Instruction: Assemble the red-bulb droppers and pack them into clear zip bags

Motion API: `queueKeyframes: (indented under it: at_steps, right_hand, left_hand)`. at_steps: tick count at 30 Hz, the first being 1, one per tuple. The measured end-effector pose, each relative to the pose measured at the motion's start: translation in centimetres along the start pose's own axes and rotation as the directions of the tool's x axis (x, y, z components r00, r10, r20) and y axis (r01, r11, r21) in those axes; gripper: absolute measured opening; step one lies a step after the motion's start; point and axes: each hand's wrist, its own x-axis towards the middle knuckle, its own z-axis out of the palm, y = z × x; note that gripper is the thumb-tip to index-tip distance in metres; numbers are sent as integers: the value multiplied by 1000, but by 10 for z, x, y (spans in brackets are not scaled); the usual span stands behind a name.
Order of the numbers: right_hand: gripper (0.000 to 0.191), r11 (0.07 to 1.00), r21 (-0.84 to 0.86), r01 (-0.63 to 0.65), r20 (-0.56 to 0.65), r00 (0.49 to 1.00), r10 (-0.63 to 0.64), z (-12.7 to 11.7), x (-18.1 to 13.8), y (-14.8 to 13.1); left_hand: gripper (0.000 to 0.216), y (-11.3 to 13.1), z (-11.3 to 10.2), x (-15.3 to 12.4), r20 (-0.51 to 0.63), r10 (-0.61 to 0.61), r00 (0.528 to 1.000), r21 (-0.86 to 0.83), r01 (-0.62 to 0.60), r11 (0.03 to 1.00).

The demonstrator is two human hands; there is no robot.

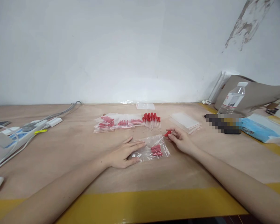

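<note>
Our right hand [180, 140] pinches the red bulb of one dropper [167, 134] between thumb and fingertips, just at the upper right corner of a clear zip bag [151, 151]. Our left hand [123, 153] lies flat and open on the left end of this bag and presses it on the wooden table [67, 149]; it grasps nothing. Inside the bag we see a few droppers with red bulbs, near its right side. Behind the bag, a row of loose droppers [151, 119] lies on the table, and left of them a pile of filled bags [118, 122]. Right of the row is a stack of empty bags [186, 121]. Further right stands a water bottle [233, 98], and on the far left there is a power strip [21, 133] with cables.
</note>
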Motion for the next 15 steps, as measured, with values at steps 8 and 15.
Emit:
queueKeyframes:
  at_steps: [8,15]
  right_hand:
    - [20,828,-450,335,312,927,-206,-8,3,-10]
    - [24,985,-131,116,222,971,-85,20,2,-5]
  left_hand:
    - [58,1,-2,0,1,9,1000,-13,-9,1000]
    - [58,2,-2,0,20,-13,1000,1,13,1000]
